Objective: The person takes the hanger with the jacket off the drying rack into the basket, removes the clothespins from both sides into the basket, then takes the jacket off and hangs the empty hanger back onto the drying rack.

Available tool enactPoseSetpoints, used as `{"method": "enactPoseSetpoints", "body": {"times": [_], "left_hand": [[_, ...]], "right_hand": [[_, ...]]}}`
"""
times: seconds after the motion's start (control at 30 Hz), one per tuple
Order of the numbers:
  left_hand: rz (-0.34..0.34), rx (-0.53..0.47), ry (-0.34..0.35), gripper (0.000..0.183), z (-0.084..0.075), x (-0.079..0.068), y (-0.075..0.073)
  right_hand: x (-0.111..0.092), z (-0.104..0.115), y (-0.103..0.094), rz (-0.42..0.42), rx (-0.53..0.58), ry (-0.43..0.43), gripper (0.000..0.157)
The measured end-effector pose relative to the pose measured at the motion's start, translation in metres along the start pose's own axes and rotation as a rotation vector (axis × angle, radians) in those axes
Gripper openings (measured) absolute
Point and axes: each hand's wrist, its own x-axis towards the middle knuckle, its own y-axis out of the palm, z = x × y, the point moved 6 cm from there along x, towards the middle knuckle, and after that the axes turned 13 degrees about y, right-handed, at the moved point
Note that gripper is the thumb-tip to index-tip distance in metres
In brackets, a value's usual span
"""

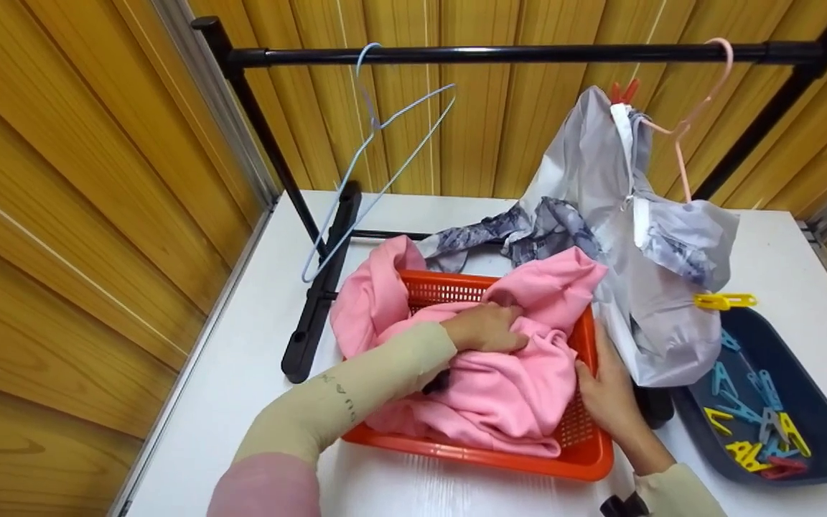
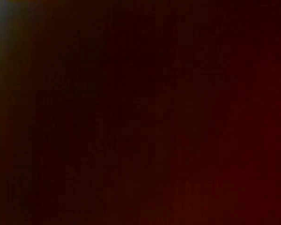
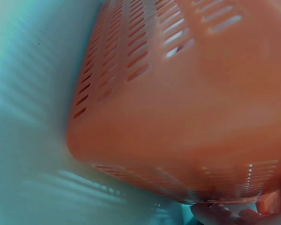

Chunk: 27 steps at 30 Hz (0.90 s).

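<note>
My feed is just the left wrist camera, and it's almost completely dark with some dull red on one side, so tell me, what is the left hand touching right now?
Observer: The head view shows the left hand on pink cloth inside a red-orange plastic basket.
Operator: I get none of that in this darkness. Where's the right hand?
Observer: The right hand holds the basket's rim on the person's right side.
Operator: Is any garment hanging up nearby?
Observer: Yes, a gray garment hangs from a pink hanger on the black rack.
</note>
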Motion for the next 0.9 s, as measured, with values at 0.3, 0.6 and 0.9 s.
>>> {"method": "enactPoseSetpoints", "body": {"times": [0.3, 0.6, 0.9], "left_hand": [[-0.135, 0.189, 0.075, 0.045, -0.033, -0.017, -0.074], [-0.209, 0.083, -0.046, 0.052, -0.022, 0.029, -0.09], [-0.107, -0.046, 0.23, 0.034, -0.046, 0.015, -0.075]], "right_hand": [[0.001, -0.001, -0.003, -0.012, 0.009, -0.012, 0.078], [-0.001, -0.001, 0.0, -0.009, 0.025, -0.016, 0.081], [-0.001, -0.001, -0.002, -0.039, 0.032, -0.06, 0.079]]}}
